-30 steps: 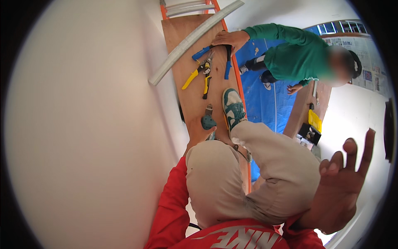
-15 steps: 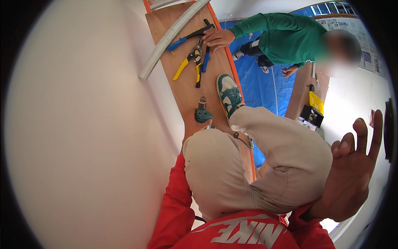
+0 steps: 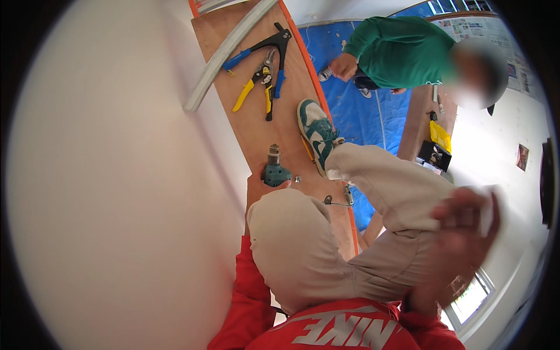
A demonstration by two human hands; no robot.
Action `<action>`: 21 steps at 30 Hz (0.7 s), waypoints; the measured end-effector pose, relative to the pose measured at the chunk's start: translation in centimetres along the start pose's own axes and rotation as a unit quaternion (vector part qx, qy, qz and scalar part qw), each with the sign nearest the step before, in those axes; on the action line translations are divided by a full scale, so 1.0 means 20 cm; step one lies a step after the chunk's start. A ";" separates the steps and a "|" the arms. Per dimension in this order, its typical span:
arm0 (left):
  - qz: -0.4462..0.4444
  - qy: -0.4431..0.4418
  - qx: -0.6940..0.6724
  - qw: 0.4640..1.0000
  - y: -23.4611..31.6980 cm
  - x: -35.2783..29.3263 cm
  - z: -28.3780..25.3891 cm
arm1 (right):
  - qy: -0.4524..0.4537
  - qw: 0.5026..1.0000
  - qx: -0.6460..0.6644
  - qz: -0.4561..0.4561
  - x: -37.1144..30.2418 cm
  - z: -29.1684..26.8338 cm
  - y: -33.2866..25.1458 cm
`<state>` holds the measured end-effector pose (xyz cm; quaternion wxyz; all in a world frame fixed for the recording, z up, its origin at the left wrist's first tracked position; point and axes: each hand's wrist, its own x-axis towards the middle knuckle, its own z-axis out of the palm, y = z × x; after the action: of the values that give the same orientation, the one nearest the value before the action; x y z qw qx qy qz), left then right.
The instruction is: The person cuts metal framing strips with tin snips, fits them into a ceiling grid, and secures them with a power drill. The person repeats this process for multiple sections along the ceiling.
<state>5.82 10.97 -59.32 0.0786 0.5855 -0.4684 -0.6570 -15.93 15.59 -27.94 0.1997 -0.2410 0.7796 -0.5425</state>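
Note:
Beside my bent knee, my left hand (image 3: 255, 188) grips a teal cordless drill (image 3: 276, 173), its chuck and thin bit pointing away from me along the wooden plank (image 3: 251, 137). The knee hides the drill's handle and part of that hand. My right hand (image 3: 462, 233) is raised at the right above my thigh, its fingers smeared by motion. Farther along the plank lie a pair of snips (image 3: 265, 79) with yellow-and-black handles and a black hand riveter (image 3: 280, 39) with blue handles. Both tools lie untouched.
A long pale strip (image 3: 224, 55) slants over the plank's far left side, near the white wall (image 3: 128, 175). My shoe (image 3: 315, 128) rests on the plank by its orange edge. A person in a green top (image 3: 402, 52) stands on blue sheeting (image 3: 385, 122). Beyond is a yellow-and-black case (image 3: 437, 143).
The other person's hand has left the riveter and drawn back to the right. My right hand has moved left, its fingers no longer clearly spread. My left hand still holds the drill.

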 end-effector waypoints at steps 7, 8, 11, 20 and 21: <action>-0.007 -0.001 0.017 1.000 0.10 0.00 -0.04 | -0.274 0.930 -0.109 0.217 -0.24 0.41 0.85; -0.003 0.002 0.019 1.000 0.10 -0.01 -0.05 | -0.271 0.943 -0.112 0.158 -0.24 0.40 0.93; 0.009 -0.020 -0.020 1.000 0.12 -0.02 -0.10 | -0.248 0.924 -0.088 0.277 -0.27 0.41 1.12; 0.088 0.034 -0.036 0.995 0.41 0.06 -0.38 | -0.441 0.851 -0.243 0.149 -0.31 0.45 1.41; 0.081 0.039 -0.031 0.995 0.46 0.06 -0.41 | -0.442 0.861 -0.213 0.131 -0.30 0.46 1.39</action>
<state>8.32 0.85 -52.61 0.1676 0.5684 -0.4903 -0.6392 -10.26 20.32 -56.85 0.5362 -0.3882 0.7304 -0.1683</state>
